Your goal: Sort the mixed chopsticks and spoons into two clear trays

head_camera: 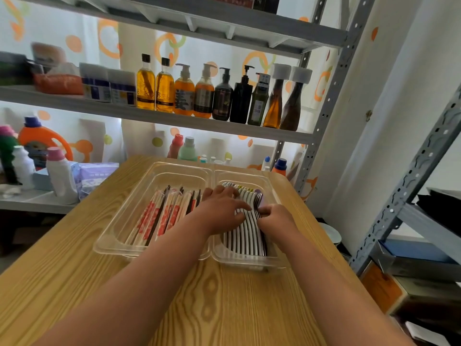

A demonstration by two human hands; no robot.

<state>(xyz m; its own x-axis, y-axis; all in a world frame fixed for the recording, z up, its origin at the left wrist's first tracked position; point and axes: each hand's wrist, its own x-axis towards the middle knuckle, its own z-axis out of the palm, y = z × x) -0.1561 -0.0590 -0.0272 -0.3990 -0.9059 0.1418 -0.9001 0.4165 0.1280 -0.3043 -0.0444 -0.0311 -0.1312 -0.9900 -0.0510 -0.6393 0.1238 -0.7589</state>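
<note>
— Where are the spoons (245,233)?
— Under both hands, in the right tray (249,263). The left hand (222,212) presses on them with straight fingers. The right hand (277,219) curls at their edge; I cannot tell if it grips.
— And the chopsticks (159,216)?
— Left of the left hand, in the left tray (112,248).

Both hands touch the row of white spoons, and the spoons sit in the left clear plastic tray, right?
Not quite. In the head view, the left hand and right hand do touch the row of white spoons, but the spoons sit in the right clear plastic tray; the left clear plastic tray holds paper-wrapped chopsticks.
</note>
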